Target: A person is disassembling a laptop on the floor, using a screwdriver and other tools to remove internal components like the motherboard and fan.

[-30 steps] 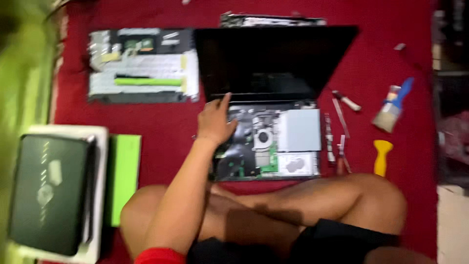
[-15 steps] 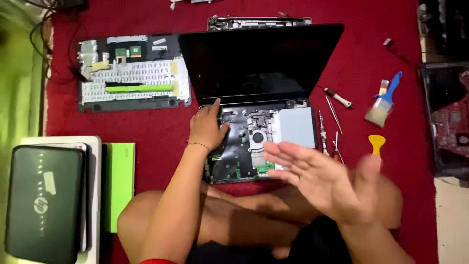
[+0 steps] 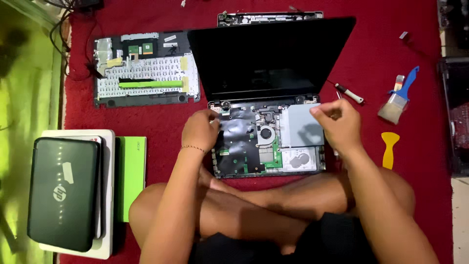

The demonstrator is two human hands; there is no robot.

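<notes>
On the red cloth between our crossed legs sits the opened laptop base, its black screen tilted up at the far side. We see the mainboard bared, w/ a round fan near the middle, a grey panel to the right & a silver drive at the near right corner.

Our left hand rests knuckles-up on the base's left edge, wrist straight, forearm running up from the lower frame; fingers curled narrow, tips at the black film by the left hinge. Whether they pinch anything we can't tell.

Our right hand hovers at the base's right edge, wrist bent inward, fingers bunched tight, thumb against forefinger near the grey panel's top corner. What they hold, if anything, is too small to make out.

Well left lies the removed keyboard deck, underside up. Right of the base: a small screwdriver, a blue-handled brush, a yellow pry tool. Near left, a dark closed laptop stacked on a white one, beside a green box.
</notes>
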